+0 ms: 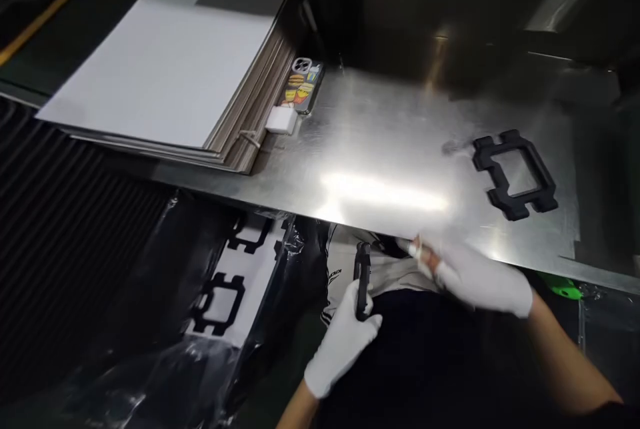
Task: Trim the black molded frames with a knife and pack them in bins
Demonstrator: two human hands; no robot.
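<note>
My left hand (345, 332), in a white glove, is closed on a black notched frame (363, 279), which I see nearly edge-on in front of my lap. My right hand (470, 276), gloved in white with bare fingertips, is at the front edge of the metal table. Motion smears its fingers, so whether they hold anything cannot be made out. A second black notched frame (543, 179), with a squarish opening, lies flat on the table, up and to the right of my right hand.
On the metal table (390, 136), a stack of white-topped sheets (165, 56) stands at left. Beside it are a phone (303, 86) and a small white case (281, 120). Below left, a black plastic-lined container (150, 296) holds more frames (240, 296) on a white sheet. A green object (563, 286) shows under the right edge.
</note>
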